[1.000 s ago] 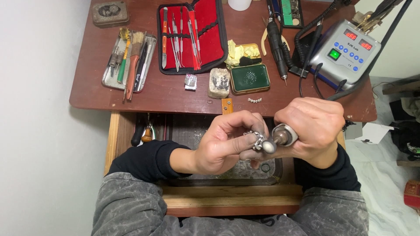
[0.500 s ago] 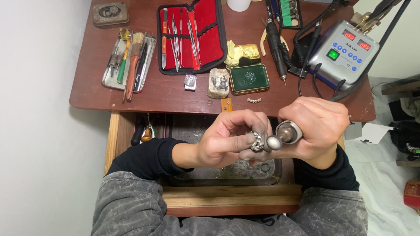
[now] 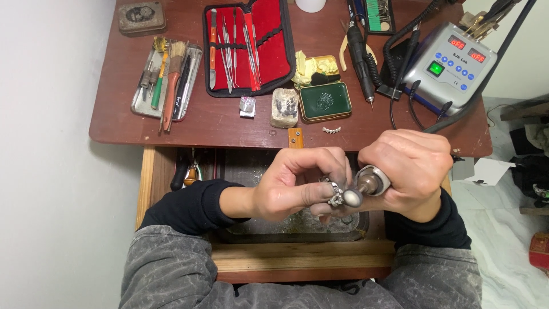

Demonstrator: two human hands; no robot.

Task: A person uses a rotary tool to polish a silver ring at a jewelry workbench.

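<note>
Barely shifted since before: left hand (image 3: 291,186) pinching small silver ring (image 3: 334,194), right hand (image 3: 412,166) gripping rotary handpiece (image 3: 369,184); green tin (image 3: 325,101) beyond; ring detail unclear.

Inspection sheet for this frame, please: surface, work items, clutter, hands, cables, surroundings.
Surface: brown wooden bench above an open drawer tray.
Work items: small silver ring; rotary handpiece with a rounded polishing tip against it.
Clutter: red tool roll, metal tray of brushes, green tin, grey control box.
Hands: left hand fingers pinch the ring; right hand grips the handpiece.
Cables: black cords by the control box.
Surroundings: white wall at left; marbled floor at right.
</note>
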